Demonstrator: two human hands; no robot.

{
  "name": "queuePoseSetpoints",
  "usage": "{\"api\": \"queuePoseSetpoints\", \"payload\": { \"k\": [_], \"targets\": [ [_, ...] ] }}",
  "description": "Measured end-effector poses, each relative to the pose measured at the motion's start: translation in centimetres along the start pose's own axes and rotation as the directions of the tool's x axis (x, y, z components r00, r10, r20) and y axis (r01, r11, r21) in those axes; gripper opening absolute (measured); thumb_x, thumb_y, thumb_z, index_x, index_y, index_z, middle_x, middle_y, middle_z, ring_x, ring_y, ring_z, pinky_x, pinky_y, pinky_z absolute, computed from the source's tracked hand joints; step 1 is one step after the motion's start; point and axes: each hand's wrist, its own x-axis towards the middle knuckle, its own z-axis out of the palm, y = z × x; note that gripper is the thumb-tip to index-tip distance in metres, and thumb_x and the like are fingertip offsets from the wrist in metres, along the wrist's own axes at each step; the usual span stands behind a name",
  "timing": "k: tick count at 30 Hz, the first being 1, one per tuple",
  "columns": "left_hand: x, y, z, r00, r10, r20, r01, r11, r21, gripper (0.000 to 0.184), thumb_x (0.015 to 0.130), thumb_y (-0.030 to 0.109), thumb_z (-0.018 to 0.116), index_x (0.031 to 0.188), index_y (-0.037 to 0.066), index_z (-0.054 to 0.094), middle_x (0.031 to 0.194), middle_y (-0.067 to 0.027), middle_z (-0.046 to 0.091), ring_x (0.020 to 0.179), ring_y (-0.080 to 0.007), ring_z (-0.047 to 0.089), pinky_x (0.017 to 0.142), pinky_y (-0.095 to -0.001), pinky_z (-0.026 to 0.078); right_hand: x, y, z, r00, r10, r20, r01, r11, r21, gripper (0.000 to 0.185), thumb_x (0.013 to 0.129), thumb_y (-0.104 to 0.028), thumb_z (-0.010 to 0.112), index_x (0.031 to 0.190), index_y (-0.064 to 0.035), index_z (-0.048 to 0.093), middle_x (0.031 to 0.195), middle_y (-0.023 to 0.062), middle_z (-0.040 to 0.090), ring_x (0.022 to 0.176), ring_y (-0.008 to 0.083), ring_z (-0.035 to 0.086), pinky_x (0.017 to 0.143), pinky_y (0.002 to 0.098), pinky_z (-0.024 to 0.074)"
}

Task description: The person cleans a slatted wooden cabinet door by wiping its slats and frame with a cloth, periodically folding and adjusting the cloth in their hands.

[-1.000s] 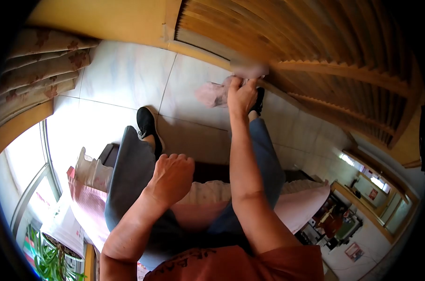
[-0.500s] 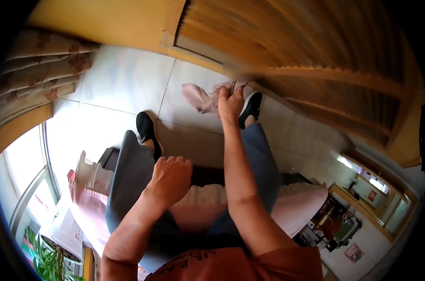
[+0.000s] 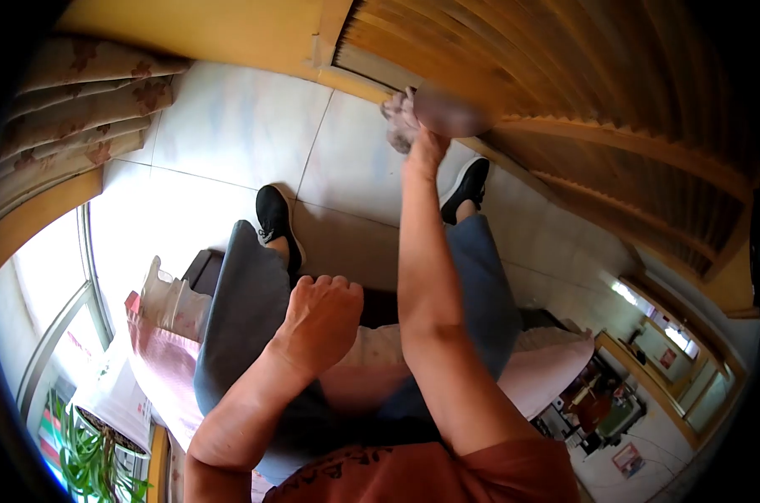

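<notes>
My right hand (image 3: 431, 146) is stretched far forward to the lower edge of the slatted wooden door (image 3: 514, 63). It grips a crumpled, greyish-pink cloth (image 3: 399, 121), which bunches out on the left of the fingers. A smeared patch covers part of the hand and the slats beside it, so I cannot make out exactly where cloth and wood touch. Over my lap, my left hand (image 3: 319, 323) is curled closed with its knuckles up. What its fingers hold, if anything, is hidden beneath.
My dark shoes (image 3: 277, 220) stand apart on the pale tiled floor (image 3: 229, 126). I sit on a pink-covered seat (image 3: 556, 369). A patterned curtain (image 3: 95, 101) hangs at the left, with a potted plant (image 3: 95, 457) below by the window. A mirror (image 3: 677, 344) is at the right.
My right hand has moved forward with the cloth, from above the floor beside my shoe to the door's lower edge. The cloth is more bunched. My left hand stays closed over my lap.
</notes>
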Motion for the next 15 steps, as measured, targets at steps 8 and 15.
{"api": "queuePoseSetpoints", "payload": {
  "k": [8,15],
  "targets": [
    [0.1,0.0,0.5,0.999,0.021,-0.031,-0.021,1.000,0.005,0.006,0.083,0.013,0.060,0.084,0.008,0.061,0.085,-0.0081,0.063,0.087,-0.0260,0.063,0.075,-0.0394,0.046,-0.8,7.0,5.0,0.871,-0.393,0.295,0.482,0.566,-0.669,0.067,0.077,0.002,0.050,0.141,-0.0107,0.036,0.133,0.0235,0.042,0.126,0.0389,0.041,0.108,0.0466,0.0344],
    [-0.4,0.1,0.3,0.998,0.038,-0.040,-0.037,0.999,0.024,0.005,0.079,0.011,0.060,0.083,0.009,0.061,0.083,-0.0069,0.062,0.082,-0.0241,0.062,0.072,-0.0375,0.045,1.4,5.6,0.8,0.895,-0.446,0.020,0.353,0.680,-0.643,0.056,0.083,0.004,0.045,0.138,-0.0027,0.035,0.123,0.0162,0.046,0.108,0.0235,0.051,0.083,0.0287,0.0487]
  ]
}}
